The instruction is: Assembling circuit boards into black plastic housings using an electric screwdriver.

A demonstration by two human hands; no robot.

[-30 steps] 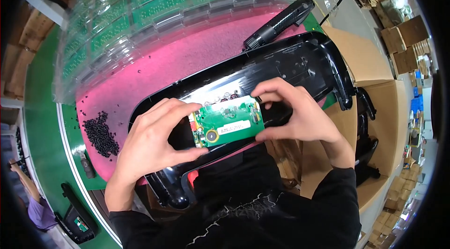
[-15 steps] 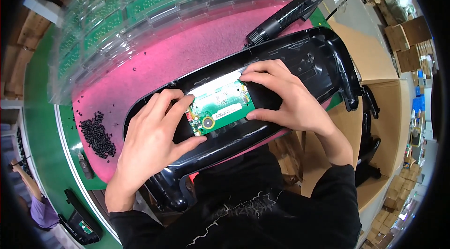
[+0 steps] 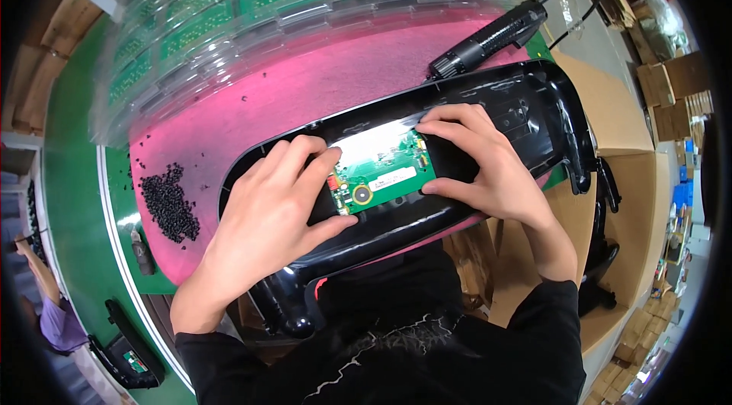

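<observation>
I see a green rectangular board [image 3: 381,175], one round metal part near its left end, lying in the black housing [image 3: 526,111] recess. My left hand [image 3: 267,214] and right hand [image 3: 488,168] pinch its ends. Earlier it was raised; now seated.

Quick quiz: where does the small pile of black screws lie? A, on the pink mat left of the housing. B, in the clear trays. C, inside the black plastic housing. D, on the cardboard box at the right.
A: the black screws lie heaped on the pink mat, left of the black housing.
</observation>
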